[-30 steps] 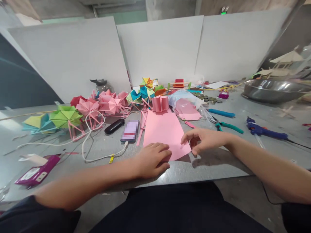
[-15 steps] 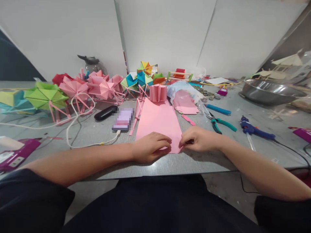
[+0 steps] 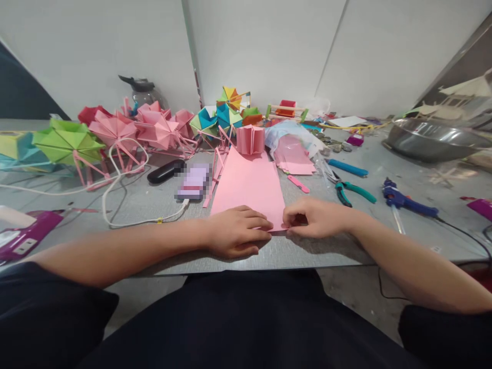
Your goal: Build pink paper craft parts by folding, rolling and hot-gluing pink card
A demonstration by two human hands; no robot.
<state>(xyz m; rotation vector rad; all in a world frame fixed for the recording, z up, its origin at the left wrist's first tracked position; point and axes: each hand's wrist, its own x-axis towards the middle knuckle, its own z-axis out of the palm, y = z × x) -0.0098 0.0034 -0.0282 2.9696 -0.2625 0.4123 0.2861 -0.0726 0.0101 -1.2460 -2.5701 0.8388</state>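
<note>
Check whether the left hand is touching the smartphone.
Apart. The head view shows it: a strip of bare grey tabletop separates the left hand from the smartphone.

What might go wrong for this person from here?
The pink sheet might crease crookedly or slip: the left hand lies flat over its near edge while the right hand's fingertips are at its near right corner. The folded pink piece at its far end could be nudged if the sheet shifts. The left forearm, close to the cable, might tug the phone.
</note>
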